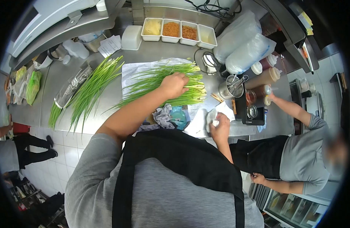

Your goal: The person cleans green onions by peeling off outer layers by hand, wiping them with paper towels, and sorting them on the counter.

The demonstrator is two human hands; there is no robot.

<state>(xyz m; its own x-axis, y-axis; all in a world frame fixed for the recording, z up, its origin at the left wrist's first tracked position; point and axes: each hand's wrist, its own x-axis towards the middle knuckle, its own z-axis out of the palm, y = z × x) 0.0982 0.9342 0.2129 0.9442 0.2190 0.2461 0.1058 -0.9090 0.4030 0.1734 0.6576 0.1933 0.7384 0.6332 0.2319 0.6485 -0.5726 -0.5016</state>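
Observation:
A large spread of long chives [156,81] lies on printed paper sheets [131,72] in the middle of the steel counter, white ends to the right. My left hand [174,86] reaches across and rests on them near those ends, fingers curled into the stalks. At the counter's front edge, my right hand [220,128] is closed on a crumpled white paper towel [213,117], above a white sheet [197,121]. Between my hands, a crumpled grey cloth [162,116] and a teal bundle [178,117] lie against the chives. Another bunch of chives [93,89] lies to the left.
At the back stand white tubs [171,30] of yellow and orange-brown food. Plastic bag rolls [245,49], sauce bottles [264,76] and a metal pot with a whisk [231,88] crowd the right. A co-worker [304,152] stands right; another person [15,152] is far left.

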